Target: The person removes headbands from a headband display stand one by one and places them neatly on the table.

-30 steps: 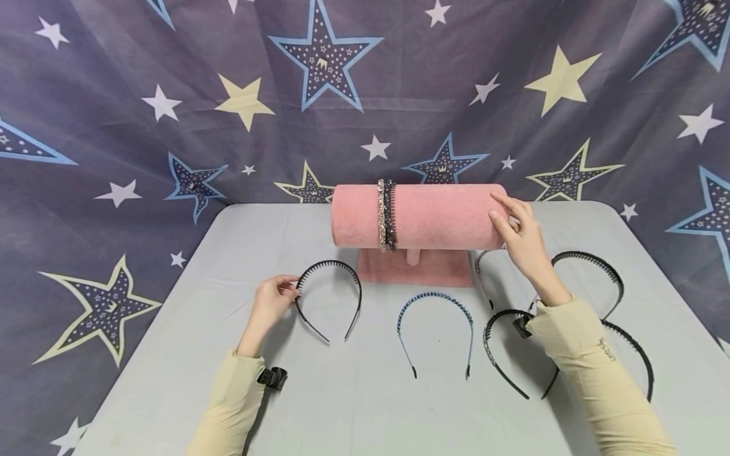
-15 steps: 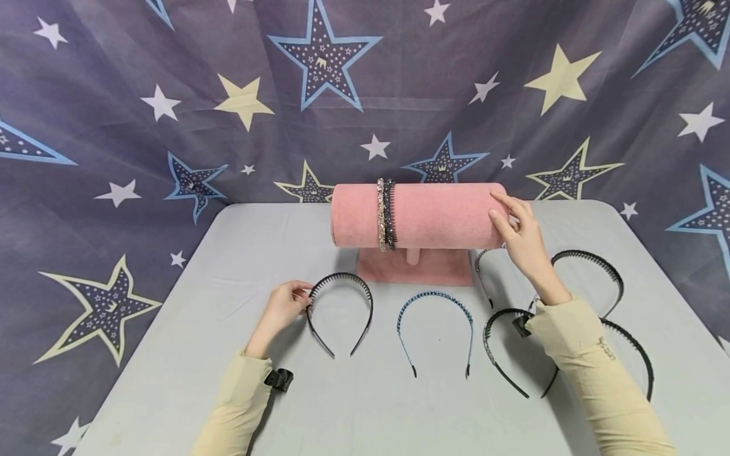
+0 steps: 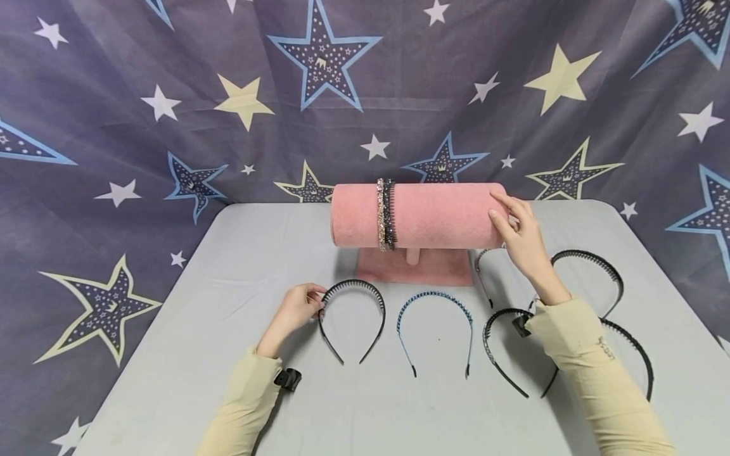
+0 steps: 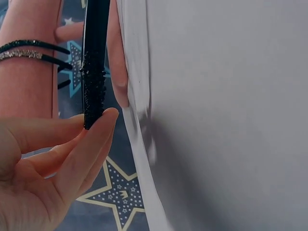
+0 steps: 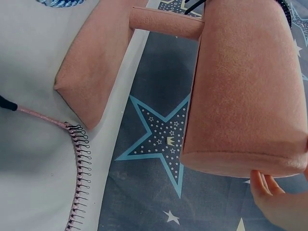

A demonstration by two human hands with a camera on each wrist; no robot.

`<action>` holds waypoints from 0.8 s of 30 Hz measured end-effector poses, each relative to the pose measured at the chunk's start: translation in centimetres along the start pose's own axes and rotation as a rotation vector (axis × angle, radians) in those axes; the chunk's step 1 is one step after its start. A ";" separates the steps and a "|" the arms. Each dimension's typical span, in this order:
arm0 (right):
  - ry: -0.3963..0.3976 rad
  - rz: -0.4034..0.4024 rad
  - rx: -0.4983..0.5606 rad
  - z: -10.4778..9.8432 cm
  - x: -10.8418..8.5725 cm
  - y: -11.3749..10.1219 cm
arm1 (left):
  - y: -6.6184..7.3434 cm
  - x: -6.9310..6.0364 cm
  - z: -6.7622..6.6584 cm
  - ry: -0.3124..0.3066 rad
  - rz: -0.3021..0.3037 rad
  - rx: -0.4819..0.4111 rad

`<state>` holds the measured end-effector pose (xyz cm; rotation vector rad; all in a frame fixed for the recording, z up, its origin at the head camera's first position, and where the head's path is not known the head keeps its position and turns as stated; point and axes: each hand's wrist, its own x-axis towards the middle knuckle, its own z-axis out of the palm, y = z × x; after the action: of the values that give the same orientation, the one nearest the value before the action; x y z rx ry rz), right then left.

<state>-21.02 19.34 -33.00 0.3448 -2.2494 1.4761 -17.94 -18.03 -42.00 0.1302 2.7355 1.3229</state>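
Observation:
My left hand [image 3: 298, 310] pinches a black toothed headband [image 3: 381, 305] by its left side, between thumb and fingers. In the left wrist view that headband [image 4: 95, 91] shows a dark beaded stretch just above the fingertips. My right hand [image 3: 526, 244] grips the right end of a pink padded roll on a stand [image 3: 447, 215], thumb at the front and fingers at the top. In the right wrist view only part of this hand [image 5: 284, 204] shows at the roll's end. A gold glitter headband [image 3: 381, 215] and a black beaded headband [image 3: 390, 215] sit side by side around the roll.
A blue headband [image 3: 435, 294] lies on the grey table [image 3: 365, 418] in front of the stand. Several more lie under and beside the right arm, among them a black toothed one [image 3: 613, 272] and a pink one [image 5: 77, 178]. A starry curtain [image 3: 319, 139] hangs behind.
My left hand has moved right and slightly nearer, carrying the black headband toward the blue one. My right hand stays on the end of the roll.

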 end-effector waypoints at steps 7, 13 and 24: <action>-0.006 0.000 -0.001 0.0 0.0 0.0 | 0.3 0.0 0.3 -0.029 0.009 0.027; -0.003 -0.005 0.002 0.0 0.1 0.1 | 0.3 0.1 0.6 -0.049 0.000 0.043; 0.000 -0.002 0.003 0.0 0.1 0.1 | 0.7 0.2 0.8 -0.067 0.009 0.056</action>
<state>-21.15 19.37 -33.06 0.3479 -2.2460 1.4789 -17.96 -16.94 -42.01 0.1872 2.7200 1.2215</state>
